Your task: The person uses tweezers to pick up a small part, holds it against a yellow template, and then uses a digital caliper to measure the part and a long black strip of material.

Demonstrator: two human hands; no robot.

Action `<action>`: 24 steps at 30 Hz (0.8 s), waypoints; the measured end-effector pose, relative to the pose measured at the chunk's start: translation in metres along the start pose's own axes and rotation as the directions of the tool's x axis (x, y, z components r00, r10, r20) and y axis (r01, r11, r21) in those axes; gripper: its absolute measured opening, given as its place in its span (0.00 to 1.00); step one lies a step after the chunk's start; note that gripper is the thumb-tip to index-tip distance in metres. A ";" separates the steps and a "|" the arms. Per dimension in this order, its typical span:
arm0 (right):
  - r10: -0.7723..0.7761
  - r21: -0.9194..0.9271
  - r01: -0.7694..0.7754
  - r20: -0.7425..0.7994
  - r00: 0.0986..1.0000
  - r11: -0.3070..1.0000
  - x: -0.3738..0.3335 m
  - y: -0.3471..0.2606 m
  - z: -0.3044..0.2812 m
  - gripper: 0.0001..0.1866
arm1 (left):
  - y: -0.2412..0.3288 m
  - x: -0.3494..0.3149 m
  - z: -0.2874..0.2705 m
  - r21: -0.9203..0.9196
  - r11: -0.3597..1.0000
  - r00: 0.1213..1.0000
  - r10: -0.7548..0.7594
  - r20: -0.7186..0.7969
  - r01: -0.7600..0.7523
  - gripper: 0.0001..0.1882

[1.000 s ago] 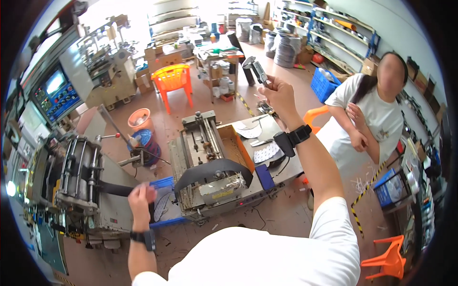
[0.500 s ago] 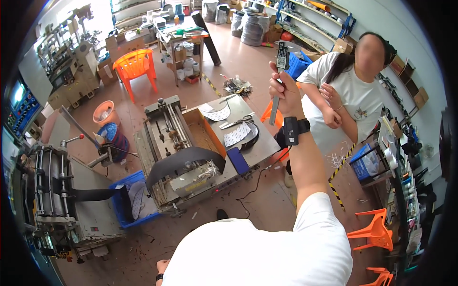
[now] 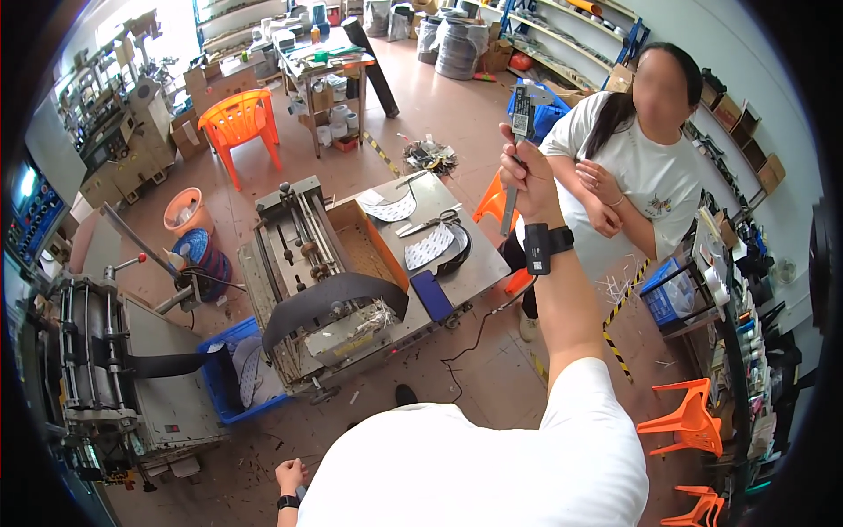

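Note:
My right hand (image 3: pixel 529 180) is raised at the end of my outstretched arm, its fingers wrapped round a digital caliper (image 3: pixel 522 123). The caliper stands nearly upright: its jaws and dark display housing are above my fingers, and the grey beam runs down below my palm. At the lower left my left hand (image 3: pixel 291 475) hangs low beside my body, fingers curled. A small greyish patch shows at its edge, and I cannot make out what it is. A co-worker in a white shirt (image 3: pixel 663 180) faces me just right of the caliper, hands together at the waist.
A roller machine (image 3: pixel 307 241) on a metal table carries a dark curved strip (image 3: pixel 338 299), scissors (image 3: pixel 430 224) and a blue phone-shaped slab (image 3: pixel 431 296). A blue crate (image 3: pixel 233 408) stands beside it. Orange chairs (image 3: pixel 239 127) and a cable (image 3: pixel 474 342) are on the floor.
My left hand has come further into view at the lower left. My right hand keeps the caliper raised, tilted slightly differently. The whole scene has shifted slightly left and up.

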State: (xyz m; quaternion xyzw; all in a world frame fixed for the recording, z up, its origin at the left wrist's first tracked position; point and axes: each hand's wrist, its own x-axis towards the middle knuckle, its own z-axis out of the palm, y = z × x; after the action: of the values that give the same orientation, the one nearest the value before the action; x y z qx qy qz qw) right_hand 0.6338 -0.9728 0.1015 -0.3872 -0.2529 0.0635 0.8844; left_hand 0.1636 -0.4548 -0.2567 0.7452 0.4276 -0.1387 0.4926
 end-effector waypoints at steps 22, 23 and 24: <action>-0.384 -0.782 -0.087 -0.396 0.834 0.617 -0.013 0.046 0.004 0.13 | -0.081 0.040 0.005 0.259 0.964 0.998 -0.067 0.014 0.061 0.16; -0.406 -0.812 -0.088 -0.379 0.831 0.578 -0.015 0.046 0.003 0.13 | -0.088 0.047 0.007 0.277 0.959 0.998 -0.059 0.027 0.049 0.17; -0.411 -0.812 -0.087 -0.381 0.828 0.577 -0.017 0.047 0.004 0.13 | -0.096 0.054 0.009 0.295 0.955 0.998 -0.054 0.040 0.040 0.18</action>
State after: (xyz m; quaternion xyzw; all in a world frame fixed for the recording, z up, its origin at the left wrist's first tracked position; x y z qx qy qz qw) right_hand 0.6209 -0.9431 0.0630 -0.7174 -0.0342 -0.2524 0.6484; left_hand 0.1233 -0.4212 -0.3533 0.7964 0.4079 -0.2301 0.3828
